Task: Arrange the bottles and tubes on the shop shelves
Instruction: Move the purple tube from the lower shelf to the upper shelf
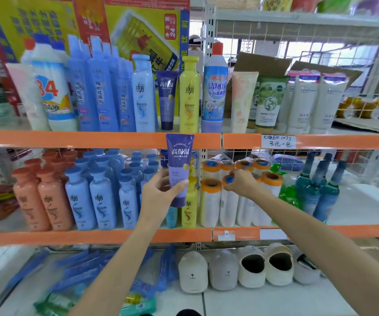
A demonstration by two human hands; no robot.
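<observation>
Your left hand (pixel 161 192) holds one purple tube (pixel 179 169) upright, cap down, thumb on one side and fingers curled round the other. The tube is in the air in front of the middle shelf (pixel 92 237), its top overlapping the orange front edge of the top shelf (pixel 92 139). A second purple tube (pixel 167 99) of the same print stands on the top shelf, between a pale blue bottle (pixel 142 94) and one yellow bottle (pixel 189 94).

Your right hand (pixel 241 182) reaches into the middle shelf, fingers bent down onto the top of a white roll with an orange core (pixel 229 197). Whether it grips or only touches it, you cannot tell. About seven such rolls stand there, packed close together; one at the front is (pixel 210 201).

On the middle shelf, left of your left hand, at least three orange bottles (pixel 47 197) are visible at the front edge, then three blue bottles (pixel 103 197) in the front row with more behind. They stand shoulder to shoulder. One yellow bottle (pixel 189 206) stands just behind the held tube. Three dark green bottles (pixel 320 190) stand right of the rolls, with bare shelf beyond them towards the right end.

Four slippers (pixel 236 267) sit in a row on the bottom shelf.
</observation>
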